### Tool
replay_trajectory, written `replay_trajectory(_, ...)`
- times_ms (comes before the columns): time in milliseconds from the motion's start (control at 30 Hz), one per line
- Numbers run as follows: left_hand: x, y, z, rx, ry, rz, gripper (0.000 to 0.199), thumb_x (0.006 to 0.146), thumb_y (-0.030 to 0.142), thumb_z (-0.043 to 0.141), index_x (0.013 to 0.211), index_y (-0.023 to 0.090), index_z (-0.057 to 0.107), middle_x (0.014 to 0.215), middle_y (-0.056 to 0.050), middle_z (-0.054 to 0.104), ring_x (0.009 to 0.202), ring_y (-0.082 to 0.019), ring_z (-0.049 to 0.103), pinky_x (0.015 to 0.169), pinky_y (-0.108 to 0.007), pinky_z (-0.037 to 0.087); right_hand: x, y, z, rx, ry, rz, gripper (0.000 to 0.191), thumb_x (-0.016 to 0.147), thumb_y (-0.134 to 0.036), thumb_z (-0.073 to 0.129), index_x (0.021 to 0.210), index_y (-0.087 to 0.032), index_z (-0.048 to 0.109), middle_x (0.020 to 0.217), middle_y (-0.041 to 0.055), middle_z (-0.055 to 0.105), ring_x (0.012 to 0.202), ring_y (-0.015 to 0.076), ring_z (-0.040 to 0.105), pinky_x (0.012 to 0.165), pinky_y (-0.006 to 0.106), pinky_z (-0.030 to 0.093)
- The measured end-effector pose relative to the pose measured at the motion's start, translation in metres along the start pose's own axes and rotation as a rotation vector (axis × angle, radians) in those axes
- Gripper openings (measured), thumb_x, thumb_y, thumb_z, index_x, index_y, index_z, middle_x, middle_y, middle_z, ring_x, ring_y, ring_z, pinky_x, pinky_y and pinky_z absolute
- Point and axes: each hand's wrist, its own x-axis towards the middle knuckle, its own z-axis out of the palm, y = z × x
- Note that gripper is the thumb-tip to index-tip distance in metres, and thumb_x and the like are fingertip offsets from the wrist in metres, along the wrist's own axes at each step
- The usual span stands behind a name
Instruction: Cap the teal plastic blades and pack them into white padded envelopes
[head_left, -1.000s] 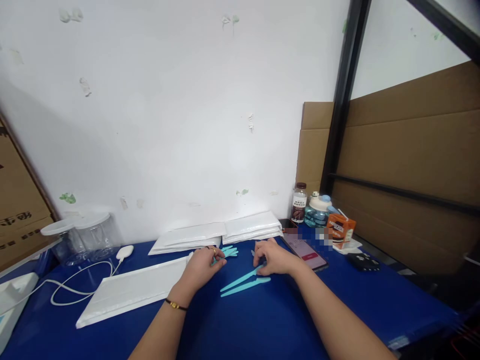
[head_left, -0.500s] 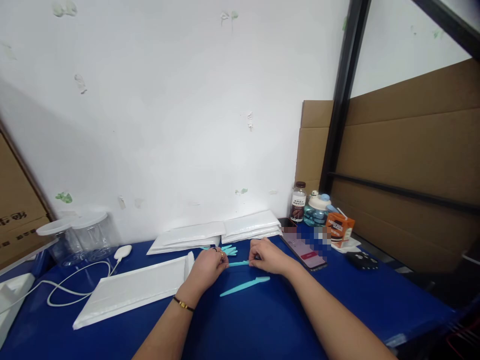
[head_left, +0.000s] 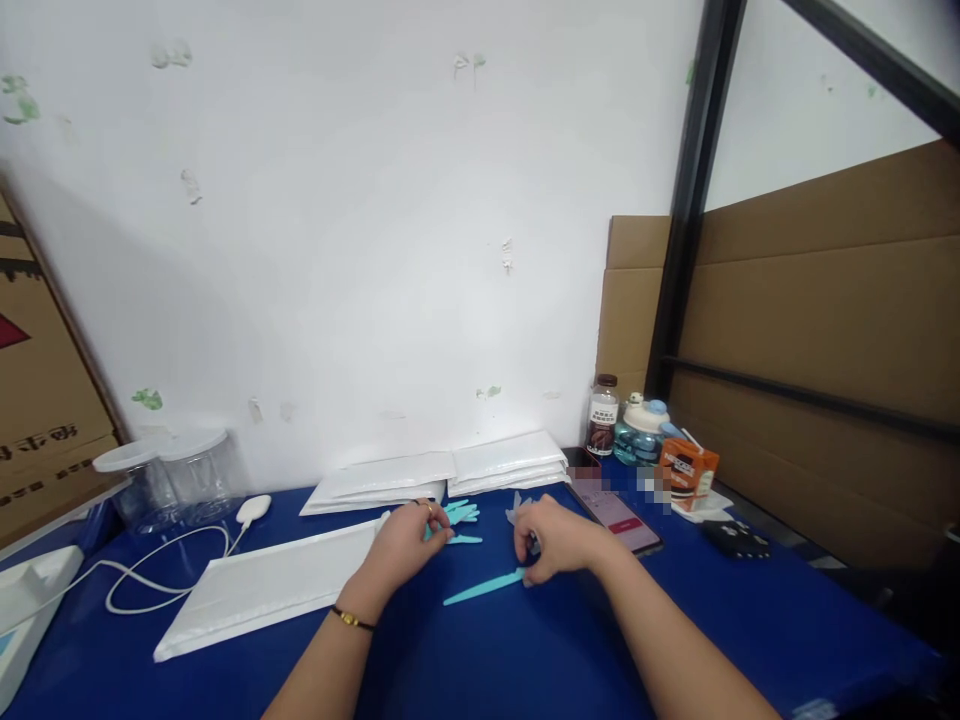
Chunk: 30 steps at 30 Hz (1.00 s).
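Observation:
A slim teal eyebrow razor (head_left: 484,588) lies slanted on the blue table, its tapered end to the left. My right hand (head_left: 559,540) pinches its wider end between thumb and fingers. Small translucent pieces (head_left: 516,507) show just behind that hand; what they are I cannot make out clearly. My left hand (head_left: 412,542) is closed at the fingertips on another teal razor (head_left: 466,540), which pokes out to the right. Several more teal razors (head_left: 461,512) lie in a loose pile behind the left fingers, partly hidden by them.
A white padded envelope (head_left: 277,585) lies at left, with stacks of envelopes (head_left: 510,460) along the wall. A white cable and charger (head_left: 253,510) and clear jars (head_left: 199,480) stand left. A phone (head_left: 619,520), bottle (head_left: 602,420), blue jug (head_left: 639,438) and orange carton (head_left: 686,475) are right.
My hands have parted from the razor they both held. The left has carried it toward the pile; the right has come down onto the wider end of the nearer razor.

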Motion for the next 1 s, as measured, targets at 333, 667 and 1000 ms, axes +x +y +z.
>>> replay_trajectory(333, -0.003, 0.024, 0.029, 0.005, -0.150, 0.195, 0.010, 0.076, 0.024, 0.052, 0.081, 0.023, 0.061, 0.080, 0.001, 0.060, 0.072, -0.013, 0.053, 0.062, -0.022, 0.035, 0.008, -0.015, 0.010, -0.023, 0.047, -0.006, 0.004, 0.063, -0.020, 0.063, 0.066, -0.018, 0.064, 0.071, -0.0022, 0.059, 0.062, 0.0100, 0.052, 0.079, 0.028, 0.036)
replay_trajectory(667, 0.003, 0.011, 0.014, -0.083, -0.053, 0.105, 0.014, 0.079, 0.020, 0.042, 0.075, 0.019, 0.055, 0.074, -0.001, 0.059, 0.071, -0.014, 0.054, 0.065, -0.023, 0.036, 0.007, 0.011, 0.000, 0.191, 0.092, 0.165, 0.011, 0.070, -0.023, 0.060, 0.073, -0.016, 0.068, 0.065, 0.0002, 0.064, 0.056, 0.0107, 0.053, 0.050, 0.019, 0.035)
replay_trajectory(1000, 0.012, -0.012, 0.016, -0.719, -0.031, -0.060, 0.027, 0.077, 0.044, 0.047, 0.082, 0.017, 0.047, 0.069, 0.003, 0.051, 0.055, -0.009, 0.044, 0.056, -0.022, 0.035, -0.006, 0.021, -0.013, 0.076, 0.146, 0.202, 0.015, 0.061, -0.020, 0.063, 0.074, -0.017, 0.068, 0.077, 0.0017, 0.067, 0.065, 0.0127, 0.056, 0.056, 0.019, 0.038)
